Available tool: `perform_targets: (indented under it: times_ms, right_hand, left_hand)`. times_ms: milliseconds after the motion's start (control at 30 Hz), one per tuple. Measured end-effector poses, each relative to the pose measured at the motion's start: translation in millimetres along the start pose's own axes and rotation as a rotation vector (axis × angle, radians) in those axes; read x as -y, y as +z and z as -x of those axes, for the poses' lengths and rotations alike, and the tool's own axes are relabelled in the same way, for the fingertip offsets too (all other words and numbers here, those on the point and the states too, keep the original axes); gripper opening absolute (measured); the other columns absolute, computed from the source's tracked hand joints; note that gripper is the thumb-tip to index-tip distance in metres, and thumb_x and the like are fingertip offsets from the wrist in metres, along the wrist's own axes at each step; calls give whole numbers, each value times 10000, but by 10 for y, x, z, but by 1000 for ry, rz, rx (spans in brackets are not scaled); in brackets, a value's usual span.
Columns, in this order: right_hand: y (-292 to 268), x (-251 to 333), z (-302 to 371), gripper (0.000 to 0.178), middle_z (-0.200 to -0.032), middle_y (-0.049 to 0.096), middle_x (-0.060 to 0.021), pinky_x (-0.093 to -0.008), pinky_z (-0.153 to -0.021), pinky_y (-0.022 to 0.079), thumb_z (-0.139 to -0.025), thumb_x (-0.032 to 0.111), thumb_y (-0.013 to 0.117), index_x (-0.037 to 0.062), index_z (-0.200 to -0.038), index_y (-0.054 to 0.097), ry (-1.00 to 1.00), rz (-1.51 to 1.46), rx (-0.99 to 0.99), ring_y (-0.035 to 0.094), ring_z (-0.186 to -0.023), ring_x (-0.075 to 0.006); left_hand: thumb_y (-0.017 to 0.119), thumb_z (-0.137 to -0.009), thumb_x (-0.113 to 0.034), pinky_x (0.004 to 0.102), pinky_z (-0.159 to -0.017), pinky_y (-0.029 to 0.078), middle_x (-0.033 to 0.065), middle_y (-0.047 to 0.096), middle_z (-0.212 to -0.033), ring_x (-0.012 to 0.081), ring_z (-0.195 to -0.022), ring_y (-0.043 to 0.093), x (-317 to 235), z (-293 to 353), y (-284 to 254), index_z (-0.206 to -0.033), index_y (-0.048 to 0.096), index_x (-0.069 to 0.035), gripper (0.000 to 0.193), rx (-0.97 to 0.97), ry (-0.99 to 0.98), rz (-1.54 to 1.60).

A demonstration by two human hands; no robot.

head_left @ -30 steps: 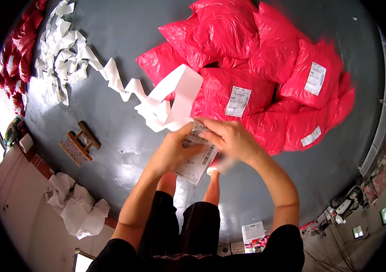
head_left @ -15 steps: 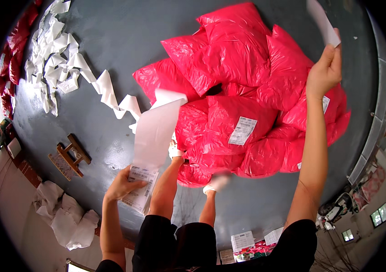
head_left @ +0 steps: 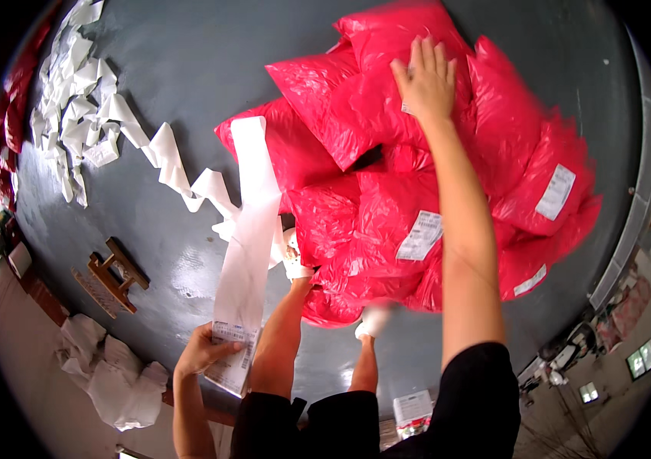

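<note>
My left hand [head_left: 201,352] is closed on a stack of printed shipping labels [head_left: 232,371], held low beside my left leg. From that stack a long white backing strip [head_left: 249,222] runs up and away over the floor. My right hand [head_left: 428,86] lies flat, fingers spread, on a red plastic parcel bag [head_left: 394,30] at the far side of the pile. Slivers of a white label show at the edge of that palm, the rest being covered. Nearer bags carry white labels [head_left: 420,236], and others at the right have a label [head_left: 555,191] each.
A tangled heap of white backing paper [head_left: 76,92] trails across the grey floor at the left. Below it stands a small wooden stool [head_left: 117,275], with white sacks [head_left: 115,375] nearer me. More red bags [head_left: 15,115] lie far left. My white-shod feet touch the pile's near edge.
My right hand has come from the upper right, where it held up a white label, to lie flat on a far bag. The backing strip now hangs straighter from my left hand.
</note>
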State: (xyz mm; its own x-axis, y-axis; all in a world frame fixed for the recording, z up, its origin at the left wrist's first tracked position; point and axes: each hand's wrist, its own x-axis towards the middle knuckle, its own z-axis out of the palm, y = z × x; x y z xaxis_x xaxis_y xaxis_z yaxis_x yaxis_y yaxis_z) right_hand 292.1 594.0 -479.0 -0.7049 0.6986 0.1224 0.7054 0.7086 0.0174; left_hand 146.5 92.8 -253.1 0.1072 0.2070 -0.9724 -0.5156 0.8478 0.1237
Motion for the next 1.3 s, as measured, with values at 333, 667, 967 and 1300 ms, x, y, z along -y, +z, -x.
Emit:
perform_targets:
  times_ms: [333,667,967,1300]
  right_hand:
    - [-2209,1293,2076,606,-1356,372,-116,-393,-1066,230,-784,405,642,13,-1215,477,-24,-1349,629,286,-1301,-261]
    - [-3337,315,3508,703,-1216,489,-189,-387,-927,416,-713,336,721,-2,-1257,431,158,-884,116,494,-1115,-318]
    - [-3871,-56,5367,421,-896,633,-146,-371,-779,423,-811,226,616,95,-1200,518,29,-1414,940,632,-770,-262]
    - [-3324,-1530,5680,334,-997,601,-81,-322,-750,515,-897,305,518,22,-1072,545,1058,-1852,329,604,-867,-162]
  left_hand:
    - [629,-821,-169,243,-602,443,34,628,-795,74,-700,540,-321,-104,1070,-927,622,18,216,48,239,-254]
    - [665,-757,-65,265,-700,483,77,658,-840,117,-760,594,650,420,2317,-976,622,37,246,35,253,-465]
    - [527,-888,-94,244,-645,459,46,639,-793,82,-717,557,1752,988,3543,-1001,592,46,191,152,325,-598]
    - [594,-841,-160,256,-689,458,48,632,-831,88,-765,542,3035,985,2505,-1010,604,38,260,222,-219,-705]
